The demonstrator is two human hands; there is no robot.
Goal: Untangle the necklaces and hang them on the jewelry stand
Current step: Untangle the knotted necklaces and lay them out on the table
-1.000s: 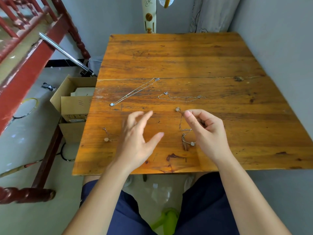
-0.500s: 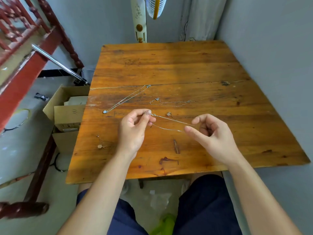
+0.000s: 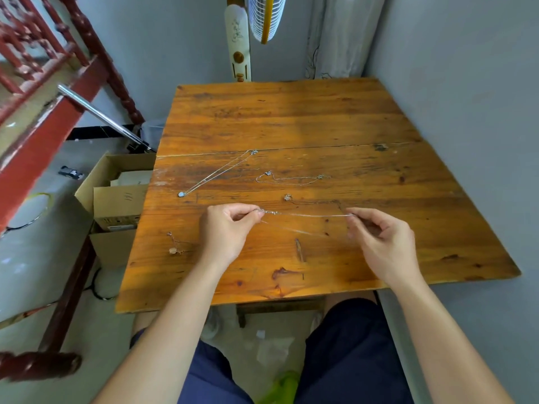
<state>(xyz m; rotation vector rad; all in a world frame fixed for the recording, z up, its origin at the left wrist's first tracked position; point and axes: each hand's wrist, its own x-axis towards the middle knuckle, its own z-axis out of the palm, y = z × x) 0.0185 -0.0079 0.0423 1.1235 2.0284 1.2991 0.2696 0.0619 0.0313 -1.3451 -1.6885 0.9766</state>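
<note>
Right hand [image 3: 382,243] farther out, chain [image 3: 309,214] faint

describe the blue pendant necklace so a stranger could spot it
On the wooden table, find the crack across its middle. From it, the blue pendant necklace lies straight on a diagonal toward the left edge. Unlike the wavy chain to its right, it ends in a round pale blue stone.
</note>
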